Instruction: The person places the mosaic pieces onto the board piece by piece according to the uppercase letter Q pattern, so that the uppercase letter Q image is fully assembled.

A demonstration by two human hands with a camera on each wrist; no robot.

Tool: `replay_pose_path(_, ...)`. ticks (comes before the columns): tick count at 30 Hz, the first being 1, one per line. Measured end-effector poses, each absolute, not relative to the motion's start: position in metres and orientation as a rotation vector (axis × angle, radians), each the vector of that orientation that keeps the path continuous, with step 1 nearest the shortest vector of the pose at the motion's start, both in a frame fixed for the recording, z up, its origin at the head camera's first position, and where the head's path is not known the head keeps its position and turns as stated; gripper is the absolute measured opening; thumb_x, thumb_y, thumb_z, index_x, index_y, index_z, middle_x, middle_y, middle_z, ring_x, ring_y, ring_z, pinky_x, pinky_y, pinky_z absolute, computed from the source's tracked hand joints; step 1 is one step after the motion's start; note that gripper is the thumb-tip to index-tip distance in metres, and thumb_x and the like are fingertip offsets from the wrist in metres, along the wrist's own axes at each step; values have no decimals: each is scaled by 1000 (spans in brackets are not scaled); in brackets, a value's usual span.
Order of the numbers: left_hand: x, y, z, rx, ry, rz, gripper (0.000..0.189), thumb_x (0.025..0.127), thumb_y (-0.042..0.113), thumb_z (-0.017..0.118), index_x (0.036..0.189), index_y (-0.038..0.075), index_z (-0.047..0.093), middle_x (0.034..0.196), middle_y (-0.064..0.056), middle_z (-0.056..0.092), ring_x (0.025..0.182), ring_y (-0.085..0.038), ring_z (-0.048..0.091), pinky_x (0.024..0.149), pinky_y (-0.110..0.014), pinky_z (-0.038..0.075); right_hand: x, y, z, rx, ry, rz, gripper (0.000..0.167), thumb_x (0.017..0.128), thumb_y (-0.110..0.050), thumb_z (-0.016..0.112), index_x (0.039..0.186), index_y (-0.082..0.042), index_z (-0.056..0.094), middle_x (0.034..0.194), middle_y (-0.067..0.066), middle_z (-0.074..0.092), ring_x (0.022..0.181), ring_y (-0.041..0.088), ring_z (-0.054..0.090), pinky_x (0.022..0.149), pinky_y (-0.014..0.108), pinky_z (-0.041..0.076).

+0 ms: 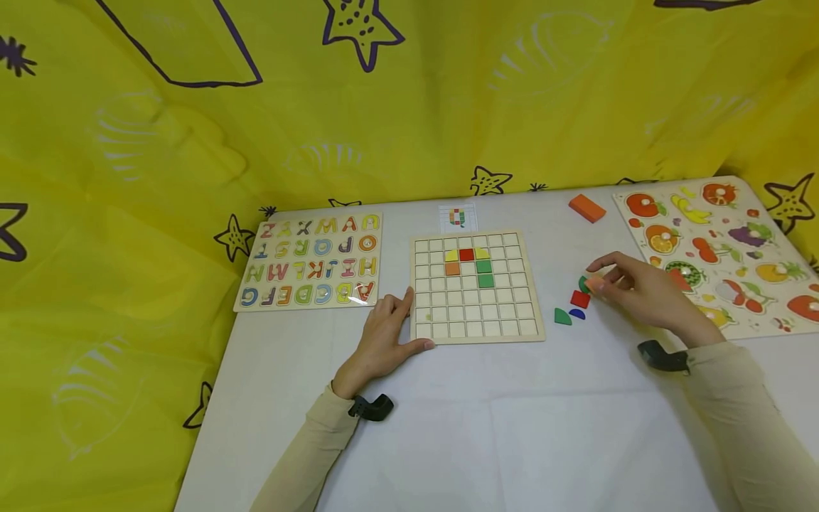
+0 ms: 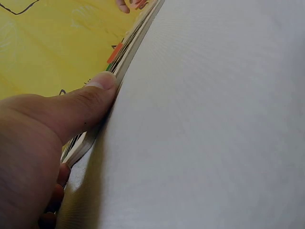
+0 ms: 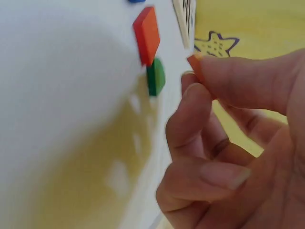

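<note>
My left hand [image 1: 379, 334] holds the lower left corner of a wooden grid board [image 1: 448, 334], thumb along the near edge and fingers at the left side. In the left wrist view the thumb [image 2: 81, 107] lies against the board's edge. On the grid sit yellow, red, orange and green pieces. Between thumb and fingertips my right hand [image 1: 649, 295] pinches a small orange block [image 3: 196, 67], just above the loose pieces. Below it lie a green piece [image 3: 155, 78], a red square block [image 1: 580, 299], a blue half-round piece [image 1: 577, 313] and a green quarter-round piece [image 1: 562, 317].
A wooden alphabet puzzle [image 1: 307, 263] lies left of the grid board, a fruit puzzle [image 1: 723, 249] at the far right. Behind the board is a small pattern card [image 1: 457, 217]. An orange block [image 1: 586, 208] lies at the back right, before the yellow curtain [image 1: 435, 128].
</note>
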State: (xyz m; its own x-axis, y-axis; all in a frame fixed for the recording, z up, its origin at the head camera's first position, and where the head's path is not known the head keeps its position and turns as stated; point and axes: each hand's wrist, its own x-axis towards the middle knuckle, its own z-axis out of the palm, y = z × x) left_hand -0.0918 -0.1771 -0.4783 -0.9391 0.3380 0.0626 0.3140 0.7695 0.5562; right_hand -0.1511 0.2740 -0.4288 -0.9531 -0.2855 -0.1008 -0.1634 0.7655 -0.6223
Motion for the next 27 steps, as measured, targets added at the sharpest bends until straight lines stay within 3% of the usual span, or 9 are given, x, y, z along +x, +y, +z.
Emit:
replay_pose_path(7,-92,-178,-481,534,2915,898,107,85,43,89,165,1,33,111,-9,50,99,-22,42,88,-35,35,-157,243,-429,-359,2800,-1081,26,95,-24,82,117,-10,75,93,7,75,77,9,58,67,24,45)
replay_pose_path(14,-92,-178,-480,550,2916,891,106,86,43,88,165,1,32,115,-12,51,101,-23,42,89,-36,36,-163,214,-430,-366,2717,-1125,29,96,-14,80,123,-7,75,102,14,76,79,21,61,60,27,49)
replay_pose_path(20,-91,-178,-478,544,2921,897,106,85,42,89,164,0,33,113,-11,51,99,-21,41,88,-35,35,-167,190,-433,-392,2680,-1150,31,94,-12,80,124,-5,75,102,12,76,88,25,62,69,25,48)
replay_pose_path(27,-92,-178,-478,547,2914,905,106,85,41,89,164,-1,33,110,-10,50,97,-19,39,88,-35,33,-170,159,-436,-496,2625,-1219,30,91,-14,85,119,-5,78,96,7,74,87,24,61,76,22,47)
